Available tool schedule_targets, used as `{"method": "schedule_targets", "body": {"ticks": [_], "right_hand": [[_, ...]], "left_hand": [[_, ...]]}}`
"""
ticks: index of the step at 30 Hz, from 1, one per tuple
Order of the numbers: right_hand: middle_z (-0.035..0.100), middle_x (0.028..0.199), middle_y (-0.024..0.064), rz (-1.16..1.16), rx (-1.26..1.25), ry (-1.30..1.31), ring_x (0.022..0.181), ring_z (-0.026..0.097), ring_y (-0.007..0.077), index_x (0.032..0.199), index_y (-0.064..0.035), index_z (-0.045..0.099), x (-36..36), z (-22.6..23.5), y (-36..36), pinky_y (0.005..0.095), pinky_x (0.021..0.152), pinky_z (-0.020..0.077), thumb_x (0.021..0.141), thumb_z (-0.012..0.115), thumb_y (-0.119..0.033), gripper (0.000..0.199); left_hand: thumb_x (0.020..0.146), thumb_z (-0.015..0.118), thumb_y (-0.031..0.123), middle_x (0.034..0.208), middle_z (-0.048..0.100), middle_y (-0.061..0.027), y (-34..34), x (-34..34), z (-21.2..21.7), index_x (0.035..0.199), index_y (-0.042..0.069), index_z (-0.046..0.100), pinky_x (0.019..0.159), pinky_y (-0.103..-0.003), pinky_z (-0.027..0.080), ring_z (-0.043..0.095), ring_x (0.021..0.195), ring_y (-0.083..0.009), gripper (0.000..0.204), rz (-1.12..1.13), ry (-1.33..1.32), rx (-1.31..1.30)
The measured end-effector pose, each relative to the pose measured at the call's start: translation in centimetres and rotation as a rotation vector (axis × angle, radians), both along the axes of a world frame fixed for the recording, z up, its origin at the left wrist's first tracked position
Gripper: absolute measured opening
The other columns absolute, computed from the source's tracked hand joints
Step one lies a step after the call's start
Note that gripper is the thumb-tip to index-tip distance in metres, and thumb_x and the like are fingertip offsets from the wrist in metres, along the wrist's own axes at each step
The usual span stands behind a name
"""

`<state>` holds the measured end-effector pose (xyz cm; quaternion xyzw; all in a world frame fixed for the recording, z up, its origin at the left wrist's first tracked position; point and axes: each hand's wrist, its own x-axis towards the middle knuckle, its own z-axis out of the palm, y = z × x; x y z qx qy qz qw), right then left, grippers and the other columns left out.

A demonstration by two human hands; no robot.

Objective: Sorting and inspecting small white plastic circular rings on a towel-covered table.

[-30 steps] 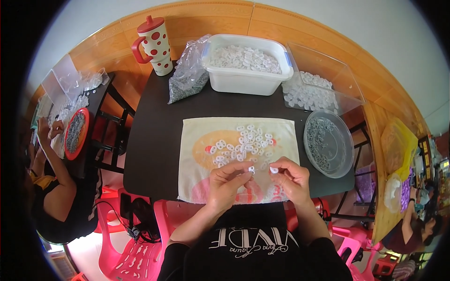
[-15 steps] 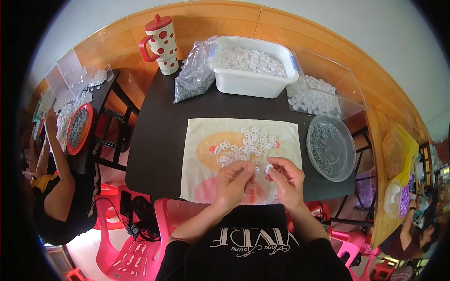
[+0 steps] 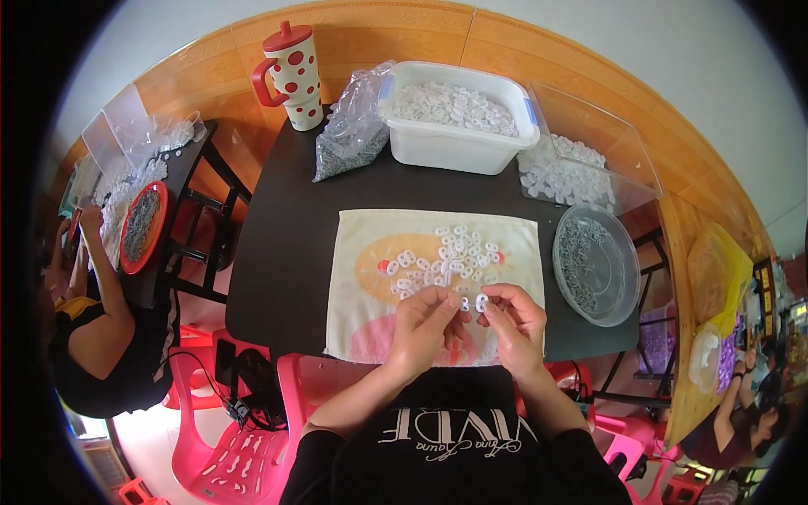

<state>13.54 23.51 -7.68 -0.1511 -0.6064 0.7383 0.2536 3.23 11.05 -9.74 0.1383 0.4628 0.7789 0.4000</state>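
Both of my hands are held close together over the near part of a patterned cloth. My left hand pinches a small white plastic piece between thumb and forefinger, partly covered by the fingertips. Opposite it, my right hand grips a white two-holed oval piece, its holes in view. Just beyond the hands lies a loose pile of similar white two-holed pieces, spread over the middle of the cloth.
A clear round dish of grey small parts sits right. Behind are a white tub and clear box of white pieces, a bag of grey parts and a dotted tumbler. At left, a person sits by another table.
The oval piece in my right hand has turned, so its two holes now show. The piece in my left hand shows more. Both hands stay in nearly the same place.
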Motion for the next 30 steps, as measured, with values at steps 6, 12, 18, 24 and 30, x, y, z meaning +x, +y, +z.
{"method": "schedule_targets", "body": {"ticks": [6, 12, 18, 24, 30], "right_hand": [[0.063, 0.095, 0.0051, -0.019, 0.016, 0.005, 0.081, 0.058, 0.0088, 0.114, 0.0037, 0.061, -0.1, 0.1, 0.0, 0.024, 0.073, 0.0499, 0.092, 0.06, 0.003, 0.021], [0.063, 0.095, 0.0054, -0.007, 0.041, 0.023, 0.08, 0.058, 0.0088, 0.113, 0.0037, 0.061, 0.0, -0.3, 0.3, 0.0239, 0.072, 0.0501, 0.093, 0.06, 0.004, 0.02], [0.063, 0.095, 0.0052, -0.029, 0.027, -0.002, 0.081, 0.058, 0.0085, 0.112, 0.0039, 0.062, -0.2, 0.0, 0.2, 0.0236, 0.073, 0.0504, 0.093, 0.06, 0.003, 0.019], [0.063, 0.094, 0.0046, -0.028, 0.059, -0.006, 0.081, 0.057, 0.0079, 0.113, 0.004, 0.063, -0.1, -0.2, 0.4, 0.0234, 0.073, 0.0504, 0.093, 0.06, 0.002, 0.02], [0.062, 0.094, 0.0042, 0.01, 0.122, 0.054, 0.081, 0.057, 0.0079, 0.111, 0.005, 0.063, -0.1, 0.0, 0.6, 0.0232, 0.073, 0.0505, 0.093, 0.059, 0.003, 0.019]], "left_hand": [[0.1, 0.058, 0.012, 0.082, 0.068, -0.0094, 0.0, -0.2, -0.5, 0.097, 0.0, 0.063, 0.049, -0.022, 0.046, 0.064, 0.062, -0.0124, 0.014, -0.007, -0.129, 0.084], [0.096, 0.061, 0.006, 0.085, 0.07, -0.0121, 0.2, -0.2, -0.1, 0.102, 0.0, 0.065, 0.053, -0.024, 0.049, 0.066, 0.064, -0.0169, 0.009, -0.001, -0.221, 0.144], [0.094, 0.061, 0.0, 0.087, 0.07, -0.0143, -0.1, -0.4, -0.6, 0.105, -0.002, 0.067, 0.055, -0.027, 0.052, 0.068, 0.068, -0.0204, 0.012, -0.03, -0.258, 0.22], [0.09, 0.062, -0.005, 0.089, 0.071, -0.0159, 0.1, -0.7, -0.4, 0.106, -0.003, 0.069, 0.056, -0.026, 0.054, 0.07, 0.072, -0.0222, 0.017, 0.031, -0.374, 0.32], [0.09, 0.063, -0.005, 0.086, 0.071, -0.0131, 0.2, -0.3, -0.9, 0.105, -0.002, 0.071, 0.057, -0.026, 0.054, 0.07, 0.072, -0.0201, 0.017, 0.046, -0.198, 0.243]]}}
